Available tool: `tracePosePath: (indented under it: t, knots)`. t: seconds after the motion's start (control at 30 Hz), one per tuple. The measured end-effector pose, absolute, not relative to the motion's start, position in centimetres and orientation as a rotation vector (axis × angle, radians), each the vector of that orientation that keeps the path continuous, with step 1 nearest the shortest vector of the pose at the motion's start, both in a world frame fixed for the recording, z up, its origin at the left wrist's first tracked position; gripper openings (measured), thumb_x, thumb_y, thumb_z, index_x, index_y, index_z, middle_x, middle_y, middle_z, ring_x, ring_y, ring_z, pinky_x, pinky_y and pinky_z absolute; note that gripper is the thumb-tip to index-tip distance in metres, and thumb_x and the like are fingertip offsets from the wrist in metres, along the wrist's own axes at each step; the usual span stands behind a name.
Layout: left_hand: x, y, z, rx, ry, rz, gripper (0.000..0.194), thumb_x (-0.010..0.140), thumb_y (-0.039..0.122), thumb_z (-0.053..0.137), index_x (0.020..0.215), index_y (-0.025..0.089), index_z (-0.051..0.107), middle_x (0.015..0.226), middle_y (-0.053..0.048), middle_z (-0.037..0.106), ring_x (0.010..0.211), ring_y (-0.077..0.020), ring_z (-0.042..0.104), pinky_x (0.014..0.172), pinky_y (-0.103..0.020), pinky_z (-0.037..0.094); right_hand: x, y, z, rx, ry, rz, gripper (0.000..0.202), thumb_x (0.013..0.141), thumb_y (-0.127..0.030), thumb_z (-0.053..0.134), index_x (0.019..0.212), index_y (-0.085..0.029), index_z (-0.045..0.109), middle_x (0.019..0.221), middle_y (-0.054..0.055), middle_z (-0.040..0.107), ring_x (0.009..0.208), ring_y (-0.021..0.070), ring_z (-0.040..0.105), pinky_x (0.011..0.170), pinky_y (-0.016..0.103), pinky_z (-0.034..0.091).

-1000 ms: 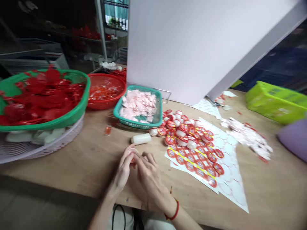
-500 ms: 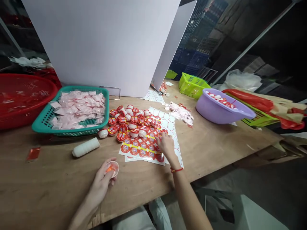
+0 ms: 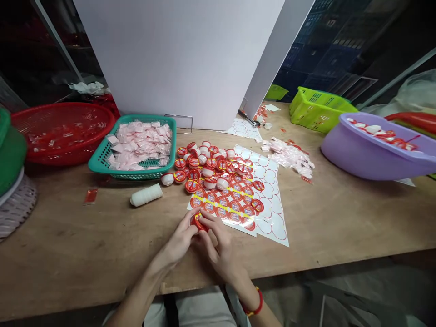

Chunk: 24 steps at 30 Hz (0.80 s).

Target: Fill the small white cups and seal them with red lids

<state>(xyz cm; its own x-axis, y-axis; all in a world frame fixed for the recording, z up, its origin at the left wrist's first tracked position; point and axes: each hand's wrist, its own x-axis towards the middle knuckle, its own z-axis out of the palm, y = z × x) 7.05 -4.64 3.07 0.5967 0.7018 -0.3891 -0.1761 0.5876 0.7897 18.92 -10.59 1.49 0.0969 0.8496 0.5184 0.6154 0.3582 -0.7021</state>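
A small round cup with a red lid sticker (image 3: 199,221) is between both hands near the table's front edge. My left hand (image 3: 180,240) grips the cup from the left. From the right, my right hand (image 3: 220,245) has its fingers on the sticker and rim. Just beyond lies a sheet of round red stickers (image 3: 221,212), partly over a white sheet with circle outlines (image 3: 277,209). Several red-topped white cups (image 3: 207,172) are heaped on the sheet's far left part. A white roll (image 3: 146,195) lies to their left.
A teal basket (image 3: 132,173) holds pink packets, beside a red basket (image 3: 68,154). To the right are a purple basin (image 3: 368,159), a green basket (image 3: 313,116) and loose packets (image 3: 289,156). A white panel (image 3: 180,59) stands behind.
My right hand has left the sticker sheet and come to the cup in my left hand. A red sticker now covers the cup's open top. The view has turned left.
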Motion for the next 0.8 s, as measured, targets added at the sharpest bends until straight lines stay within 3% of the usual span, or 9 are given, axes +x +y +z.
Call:
tracePosePath:
  t: [0.13, 0.27, 0.47, 0.6, 0.8]
  knots:
    - [5.7, -4.6, 3.9, 0.614, 0.47, 0.53, 0.06, 0.073, 0.025, 0.057, 0.131, 0.022, 0.041, 0.111, -0.008, 0.059, 0.094, -0.0178, 0.057, 0.083, -0.032, 0.042, 18.4, -10.5, 1.2, -1.309, -1.584, 0.334, 0.031, 0.089, -0.019, 0.043, 0.119, -0.021, 0.047, 0.116, 0.011, 0.057, 0.107, 0.0207, 0.054, 0.086, 0.038, 0.048]
    - [5.8, -4.9, 4.0, 0.767, 0.569, 0.623, 0.058, 0.071, 0.034, 0.066, 0.125, 0.022, 0.048, 0.107, -0.008, 0.062, 0.091, -0.0197, 0.06, 0.079, -0.03, 0.046, 18.7, -10.2, 1.7, -1.271, -1.533, 0.319, 0.037, 0.083, -0.024, 0.056, 0.119, -0.023, 0.048, 0.108, 0.009, 0.06, 0.099, 0.0209, 0.056, 0.082, 0.036, 0.049]
    - [6.1, -5.2, 3.3, 1.014, 0.678, 0.808, 0.05, 0.063, 0.041, 0.072, 0.104, 0.017, 0.058, 0.089, -0.008, 0.066, 0.083, -0.0198, 0.062, 0.074, -0.028, 0.049, 17.9, -10.3, 1.3, -1.225, -1.299, 0.573, 0.03, 0.083, -0.022, 0.056, 0.112, -0.025, 0.054, 0.108, 0.006, 0.061, 0.098, 0.0196, 0.058, 0.085, 0.035, 0.048]
    - [6.0, -5.9, 3.3, 1.191, 0.73, 0.986, 0.038, 0.066, 0.039, 0.07, 0.096, 0.017, 0.061, 0.101, -0.009, 0.061, 0.091, -0.0225, 0.06, 0.077, -0.028, 0.05, 17.4, -10.9, 1.1, -1.181, -1.205, 0.611, 0.027, 0.082, -0.023, 0.057, 0.109, -0.025, 0.056, 0.102, 0.005, 0.063, 0.092, 0.0189, 0.06, 0.079, 0.031, 0.05]
    - [5.9, -6.2, 2.3, 1.314, 0.911, 0.875, 0.039, 0.08, 0.033, 0.055, 0.118, 0.023, 0.052, 0.112, -0.009, 0.059, 0.096, -0.0214, 0.06, 0.081, -0.03, 0.049, 18.8, -10.1, 0.3, -1.331, -1.417, 0.221, 0.03, 0.083, -0.019, 0.053, 0.113, -0.024, 0.051, 0.101, 0.008, 0.062, 0.092, 0.0207, 0.059, 0.077, 0.036, 0.05]
